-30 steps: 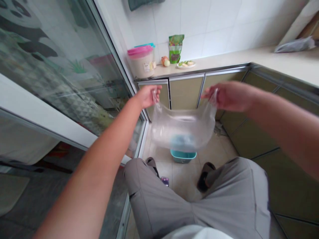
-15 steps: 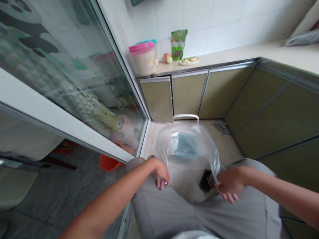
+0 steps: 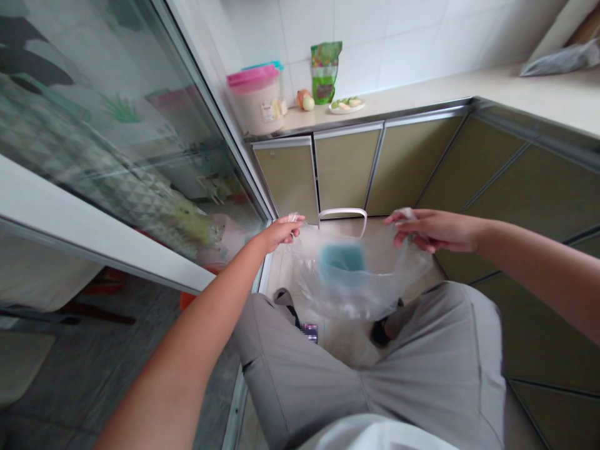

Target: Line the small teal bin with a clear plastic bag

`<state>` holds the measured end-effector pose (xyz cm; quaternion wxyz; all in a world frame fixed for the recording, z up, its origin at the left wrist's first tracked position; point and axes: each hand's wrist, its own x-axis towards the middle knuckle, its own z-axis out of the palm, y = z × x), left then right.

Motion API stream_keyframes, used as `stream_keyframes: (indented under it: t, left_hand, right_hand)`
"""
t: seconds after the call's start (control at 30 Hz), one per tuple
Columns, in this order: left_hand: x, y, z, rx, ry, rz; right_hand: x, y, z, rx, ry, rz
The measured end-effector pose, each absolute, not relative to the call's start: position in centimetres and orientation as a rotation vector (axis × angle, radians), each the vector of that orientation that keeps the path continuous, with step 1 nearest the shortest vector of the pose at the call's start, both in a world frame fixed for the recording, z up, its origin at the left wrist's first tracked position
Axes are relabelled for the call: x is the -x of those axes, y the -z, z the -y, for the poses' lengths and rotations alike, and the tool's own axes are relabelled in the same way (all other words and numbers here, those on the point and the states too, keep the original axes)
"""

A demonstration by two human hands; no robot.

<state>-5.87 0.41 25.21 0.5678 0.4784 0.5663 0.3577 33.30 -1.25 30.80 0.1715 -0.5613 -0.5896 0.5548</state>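
Observation:
A clear plastic bag (image 3: 344,300) is stretched between my two hands above the floor, in front of my knees. My left hand (image 3: 283,231) pinches one side of its rim, and my right hand (image 3: 417,229) grips the other side. Through the film shows a blurred teal, box-like shape (image 3: 342,262); whether it lies inside the bag or below it I cannot tell. Behind the bag stands a white curved handle (image 3: 344,214), with what it belongs to mostly hidden by the film.
A glass sliding door (image 3: 187,144) is on my left, an orange bucket (image 3: 186,301) beyond its frame. Low cabinets (image 3: 349,169) line the front and right. The counter holds a pink-lidded tub (image 3: 255,103), an onion (image 3: 305,100), a green pouch (image 3: 325,72) and a small plate (image 3: 347,109).
Both hands have gone from near my knees forward and up, carrying the bag's rim with them. The bag's puffed shape now sags between my hands, nearer to me.

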Motion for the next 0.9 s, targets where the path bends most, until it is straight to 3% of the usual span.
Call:
stream_keyframes:
  t: [0.27, 0.67, 0.8, 0.9]
  left_hand:
    - [5.7, -26.7, -3.3, -1.100, -0.893, -1.321]
    - [4.5, -21.1, -1.8, -1.149, -0.759, -1.347]
    - [4.5, -20.2, -1.0, -1.121, -0.773, -1.240]
    - [4.5, -19.1, -0.4, -1.064, -0.772, -1.132]
  right_hand:
    - [-33.0, -32.6, -0.1, 1.582, -1.573, 1.486]
    - [-34.3, -23.9, 0.5, 1.850, -1.567, 1.410]
    - [-35.8, -22.1, 1.2, 1.905, -1.318, 1.426]
    - [-36.1, -22.3, 2.7, 1.997, -0.761, 1.574]
